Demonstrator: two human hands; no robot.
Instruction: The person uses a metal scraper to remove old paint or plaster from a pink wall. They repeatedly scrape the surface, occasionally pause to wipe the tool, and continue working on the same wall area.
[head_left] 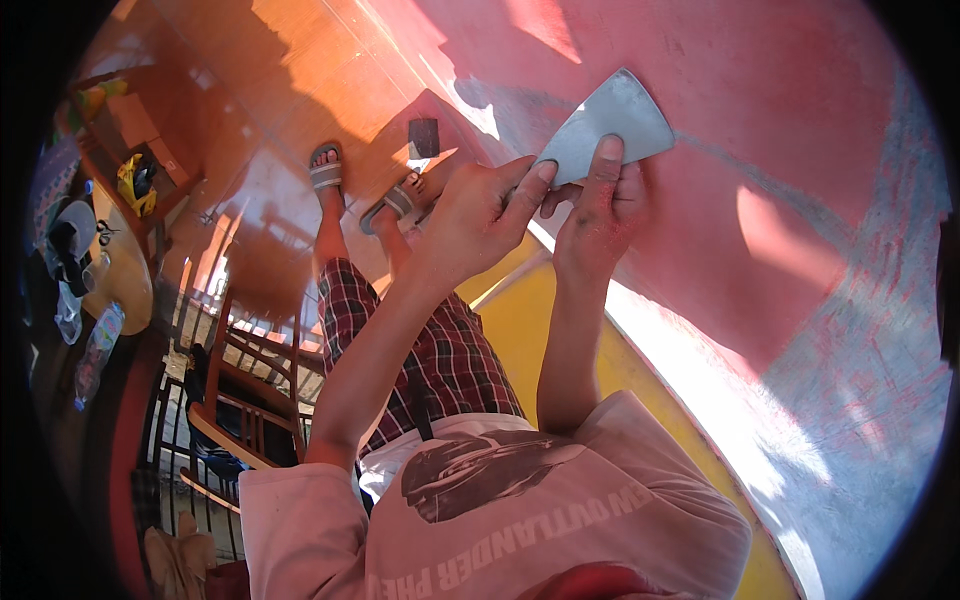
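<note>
A flat grey metal blade (pixel 612 115), wide at the far end and narrowing toward me like a scraper, is held between my two hands. My left hand (pixel 485 215) grips the narrow end, its thumb pressed near the metal's lower corner. Its fingers hide whatever handle may be there. My right hand (pixel 598 215) pinches the blade's near edge, with the thumb flat on the upper face and the other fingers curled beneath. Bright light falls across part of the metal. Beyond my left hand, a small dark block (pixel 423 138) rests near my sandalled feet.
The red painted surface (pixel 760 90) spreads to the right, with a pale worn strip. A yellow band (pixel 530 300) runs beside my legs. At left are a wooden chair (pixel 255 430), a round wooden top (pixel 125 270), a plastic bottle (pixel 98 355) and a yellow-and-black item (pixel 138 185).
</note>
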